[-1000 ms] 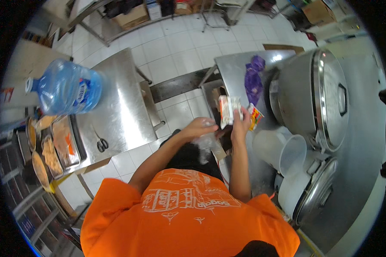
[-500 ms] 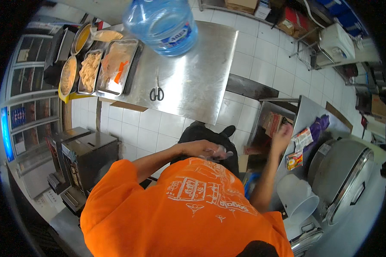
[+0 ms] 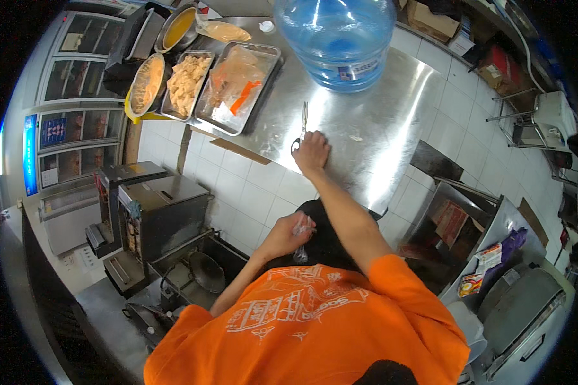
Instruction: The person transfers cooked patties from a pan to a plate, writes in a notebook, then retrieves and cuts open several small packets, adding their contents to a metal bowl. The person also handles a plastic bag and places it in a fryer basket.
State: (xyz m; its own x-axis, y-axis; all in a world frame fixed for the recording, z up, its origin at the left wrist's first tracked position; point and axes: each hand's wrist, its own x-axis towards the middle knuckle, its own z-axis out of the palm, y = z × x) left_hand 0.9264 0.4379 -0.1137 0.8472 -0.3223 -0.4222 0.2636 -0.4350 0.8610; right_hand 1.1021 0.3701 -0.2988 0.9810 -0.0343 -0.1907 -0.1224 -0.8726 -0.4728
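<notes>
A pair of scissors (image 3: 300, 127) lies on the steel table (image 3: 379, 141), blades pointing away from me. My right hand (image 3: 312, 152) reaches out over the table edge and rests against the scissors' handles; whether the fingers grip them is not clear. My left hand (image 3: 288, 235) stays close to my body, above the tiled floor, closed on a small crumpled piece of clear plastic (image 3: 301, 227). My orange shirt fills the lower part of the picture.
A big blue water jug (image 3: 337, 38) stands on the table, with steel trays of food (image 3: 237, 86) and bowls (image 3: 149, 83) to its left. A steel machine (image 3: 154, 212) stands at my left. To the right are snack packets (image 3: 488, 256) and a lidded cooker (image 3: 526, 314).
I have turned from the right-hand counter toward the steel table. My right hand left the packets and reached out to the scissors. My left hand stayed near my body.
</notes>
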